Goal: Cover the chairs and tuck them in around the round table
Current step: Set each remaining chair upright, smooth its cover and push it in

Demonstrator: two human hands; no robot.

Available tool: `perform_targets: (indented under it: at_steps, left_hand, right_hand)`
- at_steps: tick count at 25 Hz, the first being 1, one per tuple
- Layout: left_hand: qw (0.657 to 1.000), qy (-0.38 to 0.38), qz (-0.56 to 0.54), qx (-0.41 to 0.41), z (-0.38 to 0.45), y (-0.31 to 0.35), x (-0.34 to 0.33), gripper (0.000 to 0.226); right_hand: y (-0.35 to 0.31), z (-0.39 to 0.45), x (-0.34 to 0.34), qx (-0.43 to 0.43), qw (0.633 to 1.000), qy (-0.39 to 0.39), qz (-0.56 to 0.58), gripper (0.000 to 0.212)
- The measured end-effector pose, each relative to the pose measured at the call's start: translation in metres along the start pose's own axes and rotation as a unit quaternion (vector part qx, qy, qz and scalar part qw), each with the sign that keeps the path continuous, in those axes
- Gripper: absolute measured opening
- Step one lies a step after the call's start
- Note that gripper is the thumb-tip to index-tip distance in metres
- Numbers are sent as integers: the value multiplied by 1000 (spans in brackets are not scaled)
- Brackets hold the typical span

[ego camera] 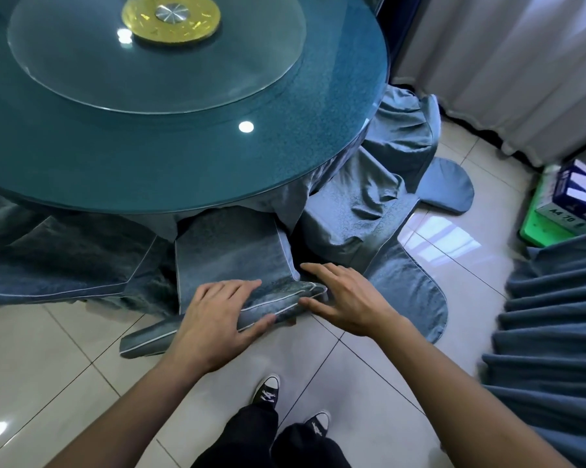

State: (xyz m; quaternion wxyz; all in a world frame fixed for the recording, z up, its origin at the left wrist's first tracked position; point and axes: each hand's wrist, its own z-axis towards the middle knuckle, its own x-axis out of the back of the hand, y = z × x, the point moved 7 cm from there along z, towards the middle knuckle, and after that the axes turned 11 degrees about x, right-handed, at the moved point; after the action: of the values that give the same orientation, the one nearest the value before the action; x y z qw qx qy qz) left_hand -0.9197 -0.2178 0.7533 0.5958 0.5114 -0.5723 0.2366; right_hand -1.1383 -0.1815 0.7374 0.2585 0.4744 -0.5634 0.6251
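A chair in a blue-grey fabric cover (230, 251) stands pushed under the rim of the round teal table (284, 157). My left hand (217, 315) grips the top edge of the chair's covered back, thumb under the white piping. My right hand (349, 298) lies flat with fingers spread against the right end of that same edge. To the right stands a second covered chair (352, 211), its cover wrinkled and trailing on the floor. A third covered chair (65, 261) sits at the left under the table.
A glass turntable (156, 62) with a gold centre lies on the table. White curtains (504, 69) hang at the back right. A box of paper (575, 194) rests on a green tray. A blue pleated cloth (555, 332) fills the right edge. My shoes (268, 393) stand on pale tiles.
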Motion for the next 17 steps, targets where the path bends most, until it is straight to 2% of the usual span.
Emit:
perform_targets:
  at_steps: [10, 14, 17]
  left_hand:
    - [999, 25, 25, 9, 23, 88, -14, 58]
    - [998, 48, 38, 21, 22, 146, -28, 56]
    - [998, 38, 34, 29, 21, 197, -50, 57]
  right_hand:
    - [80, -62, 54, -59, 998, 28, -25, 63]
    - [117, -98, 72, -57, 998, 17, -33, 61]
    - [151, -130, 86, -60, 998, 20, -25, 60]
